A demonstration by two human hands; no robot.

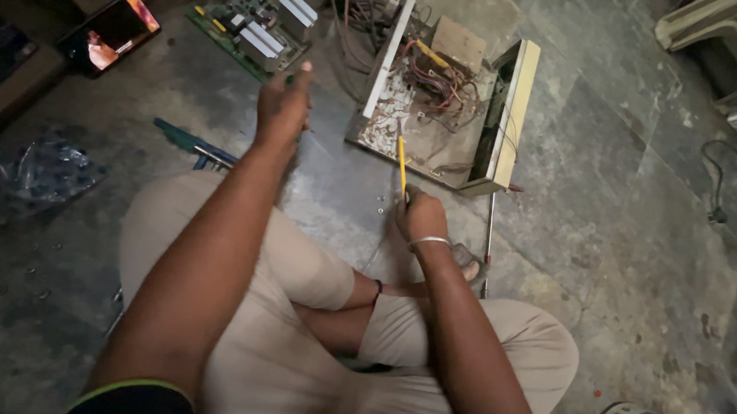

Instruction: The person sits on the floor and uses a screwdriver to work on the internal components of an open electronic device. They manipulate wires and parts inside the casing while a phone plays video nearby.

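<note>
Head view: I am closing my right hand (420, 215) fingers around a yellow screwdriver (401, 160), its tip reaching into the open chassis (505, 114) on the floor; keeping it steady matters. My left hand (283, 104) is pinching a green tool further left.

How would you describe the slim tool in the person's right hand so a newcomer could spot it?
Find the opened cream-edged casing on the floor. At its near edge the right hand grips a thin yellow tool pointing into it, the only bright yellow stick there.
</note>
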